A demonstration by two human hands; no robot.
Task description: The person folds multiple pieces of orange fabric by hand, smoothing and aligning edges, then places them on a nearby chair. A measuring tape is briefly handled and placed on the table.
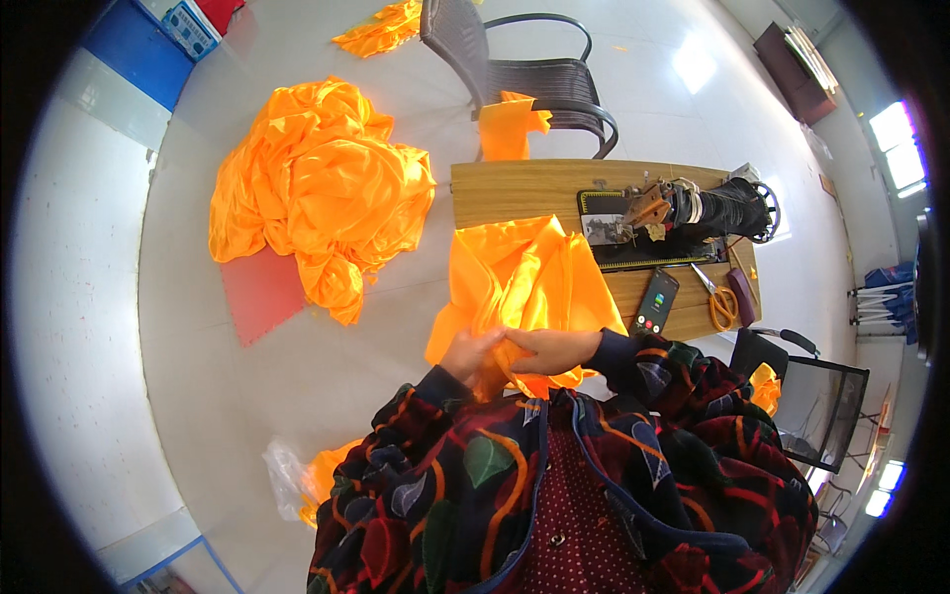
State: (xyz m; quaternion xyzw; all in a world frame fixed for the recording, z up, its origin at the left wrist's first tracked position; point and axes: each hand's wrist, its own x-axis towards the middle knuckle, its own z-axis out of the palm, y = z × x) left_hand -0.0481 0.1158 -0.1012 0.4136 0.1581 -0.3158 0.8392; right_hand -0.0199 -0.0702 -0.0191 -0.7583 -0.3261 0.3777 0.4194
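A shiny orange cloth [524, 272] drapes from the wooden table's near edge down toward my lap. Close to my body, my left hand [469, 358] grips the cloth's near part. My right hand [554, 350] meets it from the right, its fingers pressed together on the same cloth. The two hands touch or nearly touch at the fingertips. Folds hide part of the left fingers. Beyond the cloth, to the right, a black sewing machine [683, 213] stands on the wooden table [524, 185].
A phone [656, 302] and orange-handled scissors [720, 302] lie on the table's right part. A big orange fabric heap [322, 188] covers part of a red sheet [262, 297] on the floor at left. A dark chair [544, 84] stands beyond the table, another chair [811, 401] at right.
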